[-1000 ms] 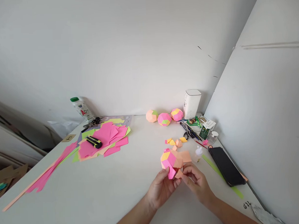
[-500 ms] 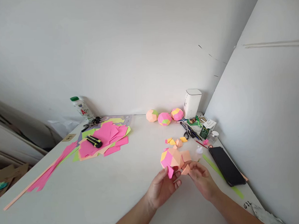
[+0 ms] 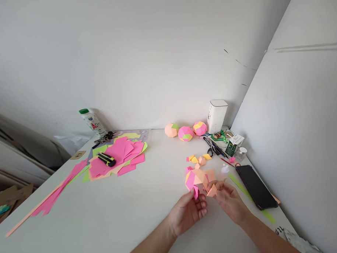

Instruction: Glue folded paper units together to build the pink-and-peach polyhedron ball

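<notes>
Between my hands is a paper ball (image 3: 198, 176) of folded pink, peach and yellow pieces, its near side partly unclosed. My left hand (image 3: 189, 211) pinches a pink flap (image 3: 196, 192) at the ball's lower edge between thumb and fingers. At the ball's right side, my right hand (image 3: 229, 200) is closed on a peach flap (image 3: 212, 191); whether that flap is joined to the ball I cannot tell. Just beyond lie small folded paper pieces (image 3: 197, 161) in yellow, peach and pink.
Three finished-looking paper balls (image 3: 185, 133) stand by the wall near a white container (image 3: 217, 117). To the right are scissors (image 3: 210, 151), a glass jar (image 3: 241, 154) and a black phone (image 3: 256, 187). A box cutter (image 3: 106, 159) rests on coloured paper sheets (image 3: 131, 168), near a bottle (image 3: 92, 123).
The paper ball has shifted slightly right and turned, so its peach faces show more on top. My left hand has moved a little right with it, fingers curled more.
</notes>
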Demonstrator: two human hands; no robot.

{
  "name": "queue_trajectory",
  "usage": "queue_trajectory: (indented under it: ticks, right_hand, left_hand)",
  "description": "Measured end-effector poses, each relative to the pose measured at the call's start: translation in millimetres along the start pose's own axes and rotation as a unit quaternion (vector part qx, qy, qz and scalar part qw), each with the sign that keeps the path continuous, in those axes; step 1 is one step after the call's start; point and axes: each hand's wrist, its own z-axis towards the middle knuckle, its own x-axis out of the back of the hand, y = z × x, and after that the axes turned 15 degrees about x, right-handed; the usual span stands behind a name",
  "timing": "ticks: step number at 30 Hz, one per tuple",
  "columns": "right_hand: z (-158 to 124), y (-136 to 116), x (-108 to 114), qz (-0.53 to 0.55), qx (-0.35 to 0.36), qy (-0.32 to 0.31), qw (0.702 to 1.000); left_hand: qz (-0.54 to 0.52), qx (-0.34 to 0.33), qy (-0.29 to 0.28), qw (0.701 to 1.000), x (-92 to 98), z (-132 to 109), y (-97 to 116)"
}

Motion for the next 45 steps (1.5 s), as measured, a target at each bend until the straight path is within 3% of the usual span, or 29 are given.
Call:
queue_trajectory:
  ticks: [4,7,9,11,13,14,16,19,21,24,28,36,45]
  right_hand:
    - [2,0,3,0.001,0.005,0.06,0.998]
    - [4,0,6,0.027,0.01,0.09,0.995]
    - [5,1,9,0.04,0.001,0.093,0.995]
    - [5,2,11,0.05,-0.01,0.092,0.994]
    - [4,3,11,0.063,-0.02,0.082,0.994]
    - [4,2,10,0.073,-0.023,0.07,0.995]
    - [3,-1,6,0.094,-0.029,0.029,0.995]
    - [3,-7,-1,0.102,-0.035,-0.033,0.994]
    - [2,-10,-5,0.096,-0.037,-0.053,0.993]
    - [1,-11,-8,0.089,-0.037,-0.061,0.993]
    - [-1,-9,-9,0.078,-0.058,-0.047,0.994]
    - [-1,-8,-9,0.035,-0.038,-0.014,0.999]
    - [-1,-13,-11,0.017,-0.032,-0.022,0.999]
  left_hand:
    - [0.074,0.077,0.042,0.993,-5.6,-2,1]
    - [0.211,0.126,0.095,0.965,-5.5,-5,3]
    - [0.283,0.035,0.187,0.94,-2.7,-8,6]
    - [0.287,-0.151,0.302,0.897,0.3,-10,10]
    - [0.275,-0.275,0.346,0.854,1.9,-13,14]
    - [0.268,-0.299,0.348,0.847,2.0,-14,16]
    - [0.258,-0.292,0.326,0.861,1.1,-15,18]
    - [0.238,-0.203,0.243,0.918,-0.8,-14,16]
    - [0.209,-0.144,0.179,0.951,-1.4,-12,13]
    - [0.17,-0.084,0.117,0.975,-1.5,-8,6]
    - [0.167,-0.063,0.09,0.98,-1.5,-5,0]
    - [0.23,-0.13,0.057,0.963,-2.5,-10,-2]
    - [0.238,-0.14,0.032,0.961,-1.6,-10,1]
